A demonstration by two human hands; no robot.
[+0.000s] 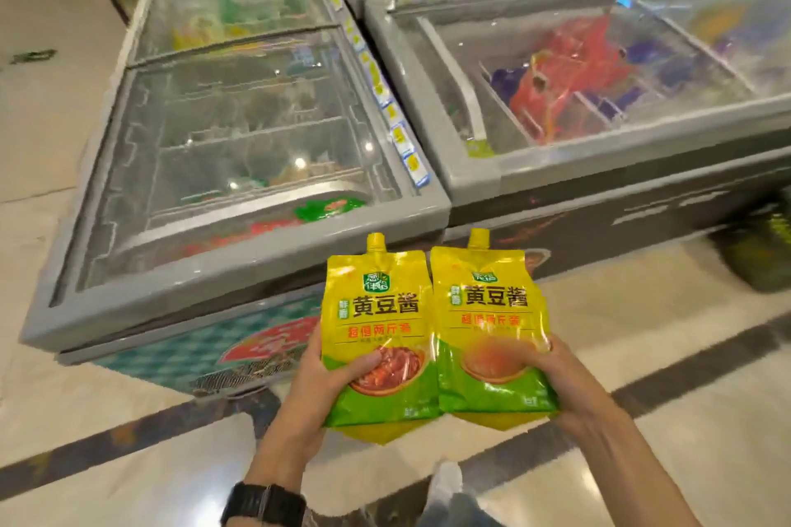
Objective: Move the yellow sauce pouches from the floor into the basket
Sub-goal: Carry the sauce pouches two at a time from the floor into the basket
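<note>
Each hand, left (319, 389) and right (569, 377), grips one upright sauce pouch (379, 338) (488, 329) by its base, carrying both side by side, no basket in sight.

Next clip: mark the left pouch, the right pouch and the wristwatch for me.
left pouch (381, 323): head view, middle of its printed front.
right pouch (490, 304): head view, large lettering on its front.
wristwatch (262, 503): head view, black strap on the left wrist.
</note>
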